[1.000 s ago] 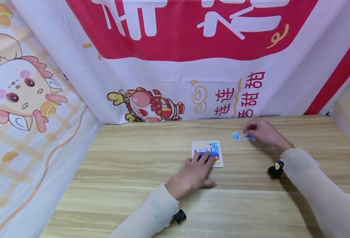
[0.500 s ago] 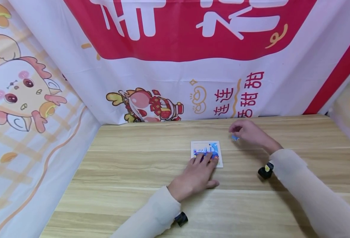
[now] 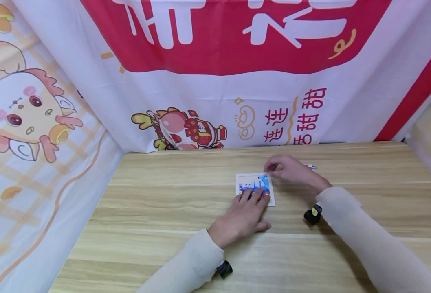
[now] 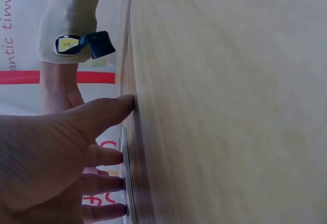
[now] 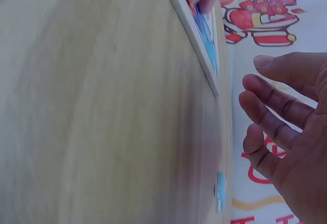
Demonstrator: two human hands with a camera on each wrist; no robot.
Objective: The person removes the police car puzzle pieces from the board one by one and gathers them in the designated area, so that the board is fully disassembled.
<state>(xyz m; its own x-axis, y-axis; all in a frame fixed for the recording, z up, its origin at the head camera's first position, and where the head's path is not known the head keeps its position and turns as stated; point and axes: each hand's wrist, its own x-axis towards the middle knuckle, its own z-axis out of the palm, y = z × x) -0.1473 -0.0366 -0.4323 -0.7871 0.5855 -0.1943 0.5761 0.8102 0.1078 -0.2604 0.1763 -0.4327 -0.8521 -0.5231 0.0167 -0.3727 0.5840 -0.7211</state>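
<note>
A small square jigsaw puzzle (image 3: 250, 181) with a white border and a blue cartoon vehicle lies flat at mid-table. My left hand (image 3: 245, 213) rests its fingertips on the lower part of the picture, fingers stretched out and thumb to the side on the wood. In the left wrist view those fingertips (image 4: 120, 183) touch the board's top. Just past the puzzle's upper right corner hovers my right hand (image 3: 289, 169), fingers loosely bent. The right wrist view shows a gap between its thumb (image 5: 263, 60) and fingers, with nothing held.
A loose blue puzzle piece (image 3: 311, 166) lies beyond the right hand, partly covered by it. In the right wrist view a light-blue piece (image 5: 220, 192) lies near the table's far edge. A printed cloth (image 3: 208, 93) hangs behind the wooden table (image 3: 157, 195).
My right hand has travelled left from the loose pieces to beside the puzzle's upper right corner. My left hand has stayed on the puzzle, with only a slight shift of its fingers.
</note>
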